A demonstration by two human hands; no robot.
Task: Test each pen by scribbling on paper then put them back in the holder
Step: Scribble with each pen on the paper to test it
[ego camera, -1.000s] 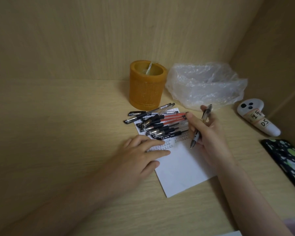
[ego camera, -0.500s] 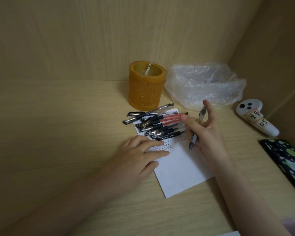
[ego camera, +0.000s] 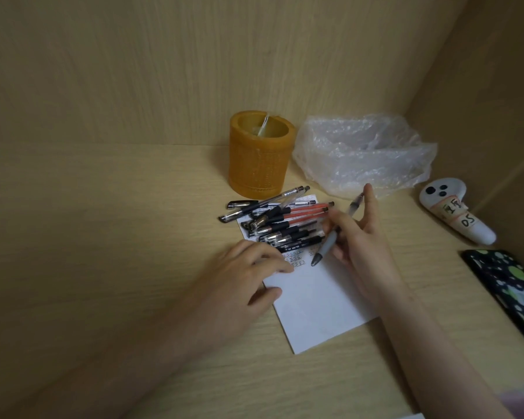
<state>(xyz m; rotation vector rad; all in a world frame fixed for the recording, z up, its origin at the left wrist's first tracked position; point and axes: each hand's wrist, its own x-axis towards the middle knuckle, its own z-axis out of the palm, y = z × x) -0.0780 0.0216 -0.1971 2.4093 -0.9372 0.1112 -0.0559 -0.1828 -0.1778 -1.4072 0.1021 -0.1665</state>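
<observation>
— Over the paper (ego camera: pixel 318 300), just right of the scribbles, that's where your right hand (ego camera: pixel 360 246) pinches the pen (ego camera: pixel 333 237), tip down-left and just off the sheet.

— Which way does it lie?

— Its long axis runs from the tip, up and right past your fingers, toward the bag (ego camera: pixel 363 155). The holder (ego camera: pixel 259 155) stands beyond the pile of pens (ego camera: pixel 282 222), up-left of your grip.

— And the left hand (ego camera: pixel 248 273)?

— Flat, fingers spread on the paper's left edge, pinning it to the desk (ego camera: pixel 103 237). Your right is the one to scribble, I judge.
</observation>
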